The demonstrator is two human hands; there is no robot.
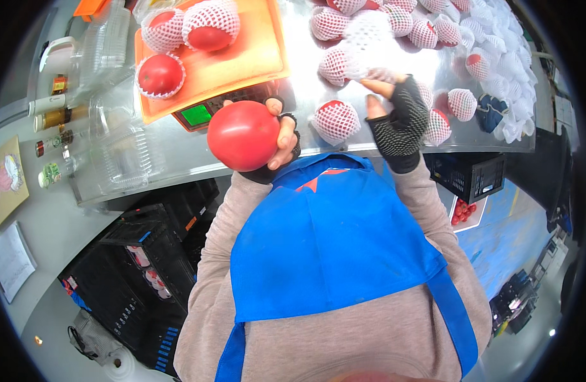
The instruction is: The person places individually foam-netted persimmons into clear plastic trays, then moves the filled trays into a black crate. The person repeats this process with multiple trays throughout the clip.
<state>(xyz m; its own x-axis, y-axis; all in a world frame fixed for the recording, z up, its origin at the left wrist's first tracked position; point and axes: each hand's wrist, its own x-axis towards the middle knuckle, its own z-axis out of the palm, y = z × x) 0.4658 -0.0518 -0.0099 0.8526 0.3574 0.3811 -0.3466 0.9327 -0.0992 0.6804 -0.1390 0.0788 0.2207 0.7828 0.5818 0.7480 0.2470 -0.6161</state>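
Note:
A large bare tomato (243, 135) is held in my left hand (285, 138), in a black fingerless glove, in front of a scale with a lit green display (196, 115). My right hand (399, 114), gloved alike with dotted grip, reaches over the metal table; its fingertips are at a white foam net sleeve (368, 43), blurred and washed out by glare. A net-sleeved tomato (337, 120) lies between my hands. On the scale, an orange tray (254, 57) bears several tomatoes in foam nets (161, 75).
More netted tomatoes (328, 23) and a heap of empty foam nets (507, 71) lie at the right. Clear plastic clamshell boxes (121, 153) stand left. Black crates (145, 267) are below the table at left, another black crate (469, 176) at right.

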